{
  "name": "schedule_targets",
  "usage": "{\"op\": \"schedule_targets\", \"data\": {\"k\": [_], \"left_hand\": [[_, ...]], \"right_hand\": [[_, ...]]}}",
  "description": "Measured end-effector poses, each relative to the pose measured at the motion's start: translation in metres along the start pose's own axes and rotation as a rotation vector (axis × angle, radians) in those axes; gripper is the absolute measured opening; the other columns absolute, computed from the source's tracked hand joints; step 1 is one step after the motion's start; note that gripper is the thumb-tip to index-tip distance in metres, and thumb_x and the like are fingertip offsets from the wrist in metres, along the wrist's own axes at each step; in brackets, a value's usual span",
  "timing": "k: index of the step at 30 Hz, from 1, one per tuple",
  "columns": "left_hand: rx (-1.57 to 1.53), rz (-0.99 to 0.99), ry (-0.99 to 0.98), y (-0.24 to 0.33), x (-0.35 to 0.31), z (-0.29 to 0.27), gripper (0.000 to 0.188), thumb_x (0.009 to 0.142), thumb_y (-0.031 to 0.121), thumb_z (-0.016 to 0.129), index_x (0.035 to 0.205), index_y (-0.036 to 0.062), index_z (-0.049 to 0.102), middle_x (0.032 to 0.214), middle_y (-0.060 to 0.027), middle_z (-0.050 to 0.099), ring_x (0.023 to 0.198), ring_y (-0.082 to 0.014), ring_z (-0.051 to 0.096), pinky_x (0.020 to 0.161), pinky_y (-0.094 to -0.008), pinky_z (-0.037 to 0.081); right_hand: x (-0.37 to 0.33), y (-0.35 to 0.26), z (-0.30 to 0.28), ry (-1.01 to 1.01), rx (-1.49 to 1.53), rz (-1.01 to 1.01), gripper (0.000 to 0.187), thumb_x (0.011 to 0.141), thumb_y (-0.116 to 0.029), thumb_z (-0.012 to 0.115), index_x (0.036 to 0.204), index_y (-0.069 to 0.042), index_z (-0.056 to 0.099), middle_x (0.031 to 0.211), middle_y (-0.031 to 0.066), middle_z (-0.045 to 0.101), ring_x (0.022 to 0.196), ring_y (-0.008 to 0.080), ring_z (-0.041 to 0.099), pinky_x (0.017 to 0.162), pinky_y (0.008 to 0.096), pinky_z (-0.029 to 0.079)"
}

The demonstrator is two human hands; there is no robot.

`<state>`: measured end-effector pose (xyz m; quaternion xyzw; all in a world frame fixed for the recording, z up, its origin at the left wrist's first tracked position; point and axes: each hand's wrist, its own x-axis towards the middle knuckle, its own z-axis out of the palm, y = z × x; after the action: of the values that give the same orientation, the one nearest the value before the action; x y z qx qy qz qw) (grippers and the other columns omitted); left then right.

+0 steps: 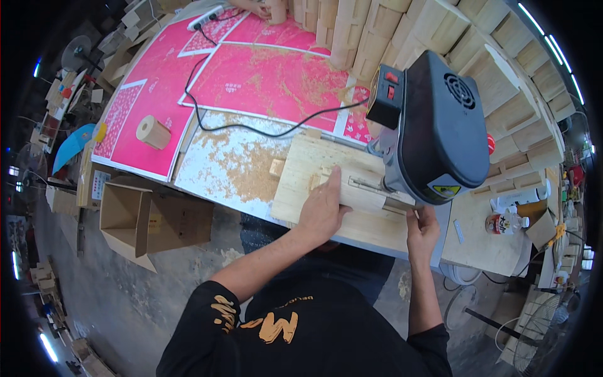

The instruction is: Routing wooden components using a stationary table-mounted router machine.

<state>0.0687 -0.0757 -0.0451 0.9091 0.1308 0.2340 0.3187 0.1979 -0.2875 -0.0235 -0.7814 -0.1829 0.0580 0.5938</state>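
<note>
A pale wooden block (365, 198) with a narrow slot in its upper face lies on a flat wooden board (300, 162). Its left end is in the grip of my left hand (321, 210), with the thumb on the near side. At the right end, the bent fingers of my right hand (422, 231) pinch the block near its lower corner. A bench drill press (440, 119) with a black housing and red switches stands over the block. Its lower tip comes down close to the slot; whether it touches the wood I cannot tell.
Sawdust (251, 169) covers the table left of the board. A black cable (276, 134) runs across pink printed sheets (270, 81). A wooden cylinder (153, 132) stands at left; stacked wooden pieces (502, 94) rise behind the press. Another person's hand (254, 7) shows at the far edge.
</note>
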Motion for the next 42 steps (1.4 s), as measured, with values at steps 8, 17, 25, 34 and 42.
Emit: {"op": "schedule_targets", "data": {"k": [8, 17, 25, 34, 42], "left_hand": [[0.094, -0.046, -0.019, 0.000, -0.003, 0.002, 0.106, 0.077, 0.021, 0.083, 0.154, -0.0106, 0.017, 0.101, -0.0263, 0.064, 0.088, -0.0434, 0.064, 0.077, -0.0492, 0.053], [0.087, 0.024, 0.051, 0.002, 0.007, -0.001, 0.105, 0.077, 0.018, 0.083, 0.154, -0.0099, 0.018, 0.090, -0.0223, 0.067, 0.080, -0.0409, 0.067, 0.071, -0.0466, 0.054], [0.098, 0.000, 0.056, 0.000, 0.002, 0.003, 0.105, 0.076, 0.017, 0.083, 0.153, -0.0109, 0.019, 0.093, -0.0235, 0.067, 0.082, -0.0408, 0.067, 0.073, -0.0459, 0.054], [-0.013, -0.048, 0.020, 0.023, 0.006, 0.027, 0.097, 0.076, 0.011, 0.080, 0.151, -0.0131, 0.023, 0.123, -0.0310, 0.061, 0.111, -0.0449, 0.063, 0.094, -0.0456, 0.052], [-0.006, 0.077, 0.059, 0.027, 0.009, 0.026, 0.098, 0.078, 0.016, 0.081, 0.151, -0.0120, 0.022, 0.108, -0.0259, 0.066, 0.097, -0.0412, 0.068, 0.081, -0.0446, 0.055]], "right_hand": [[0.091, -0.142, -0.019, 0.090, 0.401, -0.239, 0.042, 0.109, -0.034, 0.047, 0.129, 0.000, 0.062, 0.118, 0.0071, 0.064, 0.100, 0.0136, 0.058, 0.088, 0.0260, 0.045], [0.019, -0.090, -0.029, -0.017, -0.345, -1.014, 0.014, 0.094, -0.013, 0.059, 0.088, -0.004, 0.067, 0.107, 0.0100, 0.070, 0.089, 0.0283, 0.058, 0.083, 0.0374, 0.045], [0.027, -0.052, -0.022, -0.131, -0.518, -1.130, 0.014, 0.090, -0.013, 0.063, 0.096, -0.004, 0.071, 0.112, 0.0112, 0.073, 0.090, 0.0297, 0.059, 0.080, 0.0411, 0.047], [0.079, -0.167, -0.015, -0.005, -0.035, -0.454, 0.029, 0.109, -0.017, 0.039, 0.109, 0.002, 0.060, 0.090, 0.0062, 0.060, 0.071, 0.0108, 0.051, 0.064, 0.0258, 0.043], [0.026, -0.025, -0.014, -0.039, -0.508, -1.150, 0.005, 0.092, -0.007, 0.057, 0.093, -0.004, 0.061, 0.102, 0.0169, 0.072, 0.075, 0.0280, 0.058, 0.069, 0.0382, 0.047]]}}
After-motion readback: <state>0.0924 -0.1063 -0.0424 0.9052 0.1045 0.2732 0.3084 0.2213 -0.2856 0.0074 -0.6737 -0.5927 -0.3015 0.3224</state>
